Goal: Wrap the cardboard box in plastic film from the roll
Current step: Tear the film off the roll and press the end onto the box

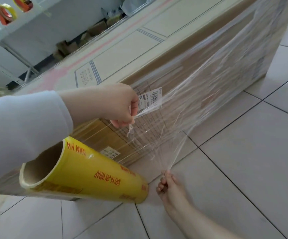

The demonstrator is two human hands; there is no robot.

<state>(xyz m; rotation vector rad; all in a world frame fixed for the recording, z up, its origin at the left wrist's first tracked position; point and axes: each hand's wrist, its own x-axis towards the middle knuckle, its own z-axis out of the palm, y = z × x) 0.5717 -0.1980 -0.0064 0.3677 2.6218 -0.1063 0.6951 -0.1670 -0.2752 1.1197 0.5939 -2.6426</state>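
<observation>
Your count stands as follows. One cardboard box. One yellow roll of film, just in front of the box's near face. One stretched sheet of film across that face. Two white labels on the same face: a barcoded label and a lower label. Two hands of yours before the box: left hand, right hand. Two tape rolls beyond the box: lower tape roll, upper tape roll. Brown items behind the box are too blurred to count.

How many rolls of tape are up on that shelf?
2. One tape roll stands on the white shelf at upper left; a second tape roll sits right of it, cut by the frame's top. Others may be hidden.
</observation>
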